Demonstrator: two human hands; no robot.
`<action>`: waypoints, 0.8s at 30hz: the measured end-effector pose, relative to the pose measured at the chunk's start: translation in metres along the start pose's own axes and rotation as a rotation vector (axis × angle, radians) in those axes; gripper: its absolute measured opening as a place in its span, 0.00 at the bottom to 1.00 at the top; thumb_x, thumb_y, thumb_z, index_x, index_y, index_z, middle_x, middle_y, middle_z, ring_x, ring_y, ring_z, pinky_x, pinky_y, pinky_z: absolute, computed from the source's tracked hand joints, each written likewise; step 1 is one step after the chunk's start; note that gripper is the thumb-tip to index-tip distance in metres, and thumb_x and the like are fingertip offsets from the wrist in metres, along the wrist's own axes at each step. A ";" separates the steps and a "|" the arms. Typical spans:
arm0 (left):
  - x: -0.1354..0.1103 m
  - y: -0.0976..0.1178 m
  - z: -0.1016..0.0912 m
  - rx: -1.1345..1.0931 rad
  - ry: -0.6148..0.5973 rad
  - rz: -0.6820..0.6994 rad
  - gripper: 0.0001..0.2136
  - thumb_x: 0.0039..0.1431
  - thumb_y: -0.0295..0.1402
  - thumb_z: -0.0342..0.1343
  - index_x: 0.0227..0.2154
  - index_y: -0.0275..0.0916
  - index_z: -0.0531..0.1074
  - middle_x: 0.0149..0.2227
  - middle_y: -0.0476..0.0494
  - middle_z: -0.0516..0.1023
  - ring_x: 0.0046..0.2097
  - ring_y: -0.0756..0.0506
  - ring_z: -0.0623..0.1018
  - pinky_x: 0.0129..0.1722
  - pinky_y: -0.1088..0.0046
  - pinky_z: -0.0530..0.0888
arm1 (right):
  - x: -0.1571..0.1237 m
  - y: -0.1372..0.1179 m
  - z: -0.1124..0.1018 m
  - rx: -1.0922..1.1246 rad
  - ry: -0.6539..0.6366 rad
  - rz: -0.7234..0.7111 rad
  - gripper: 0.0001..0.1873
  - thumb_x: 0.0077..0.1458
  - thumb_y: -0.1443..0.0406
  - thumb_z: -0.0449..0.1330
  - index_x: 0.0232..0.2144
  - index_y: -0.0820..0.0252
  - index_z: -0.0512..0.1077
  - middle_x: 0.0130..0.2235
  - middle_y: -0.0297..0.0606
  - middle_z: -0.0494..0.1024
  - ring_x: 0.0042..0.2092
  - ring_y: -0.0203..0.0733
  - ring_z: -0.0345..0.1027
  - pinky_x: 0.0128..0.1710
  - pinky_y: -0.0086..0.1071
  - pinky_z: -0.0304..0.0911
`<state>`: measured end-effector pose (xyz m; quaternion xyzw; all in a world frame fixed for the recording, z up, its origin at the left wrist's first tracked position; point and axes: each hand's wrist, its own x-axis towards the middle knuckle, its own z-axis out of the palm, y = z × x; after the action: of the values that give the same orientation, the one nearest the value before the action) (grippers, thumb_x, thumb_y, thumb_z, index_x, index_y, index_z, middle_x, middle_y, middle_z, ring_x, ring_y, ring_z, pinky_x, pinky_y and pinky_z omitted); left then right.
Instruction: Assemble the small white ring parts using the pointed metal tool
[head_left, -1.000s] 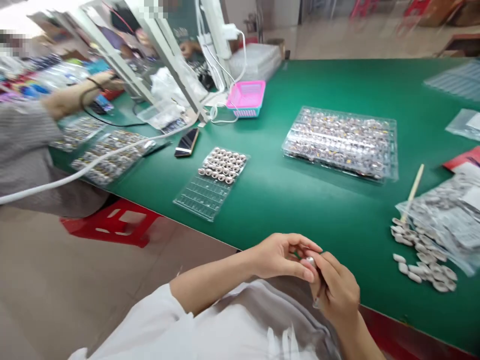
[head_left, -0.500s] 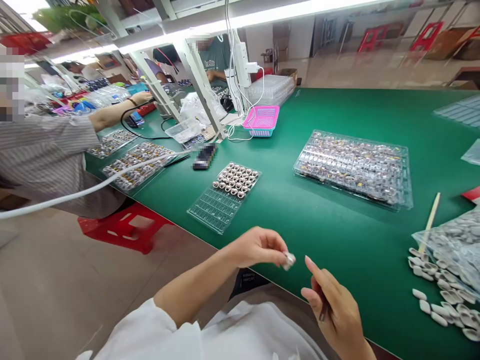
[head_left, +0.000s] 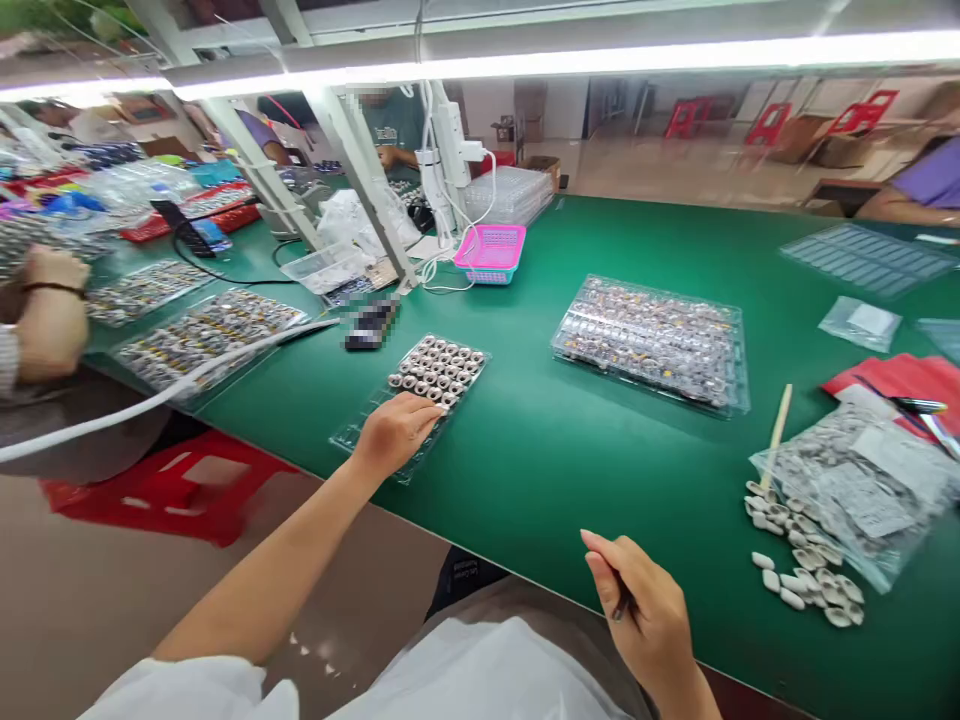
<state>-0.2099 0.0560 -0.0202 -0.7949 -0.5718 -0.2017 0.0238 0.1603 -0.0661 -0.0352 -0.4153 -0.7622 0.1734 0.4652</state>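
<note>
My left hand (head_left: 394, 435) reaches over a clear plastic tray (head_left: 349, 437). Its thumb and fingers pinch a small whitish part (head_left: 442, 408), mostly hidden, at the edge of the filled rows. Several round pale parts with dark centres (head_left: 442, 362) sit in the far half of that tray; my hand covers much of the near half. Above the table's front edge, my right hand (head_left: 645, 605) is curled round a dark, thin tool (head_left: 621, 603). Only a short end of it shows, so its kind is unclear.
Loose pale shell-like pieces (head_left: 814, 575) lie at right beside a filled plastic bag (head_left: 862, 480) and a wooden stick (head_left: 778, 430). Stacked filled trays (head_left: 652, 340) stand mid-table. Behind are a pink basket (head_left: 491, 245) and a phone (head_left: 371, 323). A co-worker's hand (head_left: 56, 280) is at left.
My left hand has moved left and away from me, carrying the small part from near my right hand to the tray. My right hand keeps the dark tool. The view has turned right.
</note>
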 end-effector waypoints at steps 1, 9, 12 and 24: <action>-0.001 -0.001 0.002 0.031 0.006 0.011 0.12 0.65 0.32 0.51 0.38 0.41 0.82 0.41 0.40 0.85 0.44 0.40 0.80 0.47 0.64 0.75 | 0.000 0.000 0.001 -0.003 -0.003 0.006 0.16 0.62 0.74 0.57 0.51 0.58 0.72 0.26 0.31 0.70 0.24 0.34 0.62 0.23 0.29 0.59; 0.002 -0.009 -0.006 0.188 -0.103 0.140 0.17 0.64 0.30 0.46 0.38 0.32 0.82 0.44 0.29 0.83 0.46 0.32 0.79 0.47 0.52 0.75 | -0.005 0.006 -0.032 -0.070 -0.091 0.165 0.17 0.68 0.66 0.49 0.56 0.57 0.69 0.32 0.37 0.77 0.28 0.36 0.69 0.28 0.28 0.65; 0.009 -0.003 -0.010 0.198 -0.049 0.125 0.19 0.65 0.34 0.45 0.40 0.31 0.81 0.46 0.28 0.82 0.48 0.30 0.78 0.51 0.51 0.73 | 0.009 0.029 -0.075 -0.212 -0.003 0.301 0.18 0.69 0.62 0.48 0.55 0.58 0.71 0.34 0.39 0.78 0.31 0.38 0.71 0.31 0.29 0.66; 0.163 0.104 0.058 -0.532 -0.137 -0.276 0.29 0.52 0.40 0.57 0.55 0.28 0.72 0.56 0.27 0.77 0.54 0.32 0.78 0.56 0.59 0.72 | 0.145 0.162 -0.149 -0.433 0.049 0.894 0.16 0.64 0.58 0.59 0.50 0.61 0.71 0.51 0.43 0.75 0.48 0.45 0.73 0.48 0.44 0.71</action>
<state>-0.0539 0.1824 0.0038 -0.6997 -0.6018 -0.2914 -0.2514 0.3316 0.1274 0.0176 -0.7924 -0.5172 0.1839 0.2662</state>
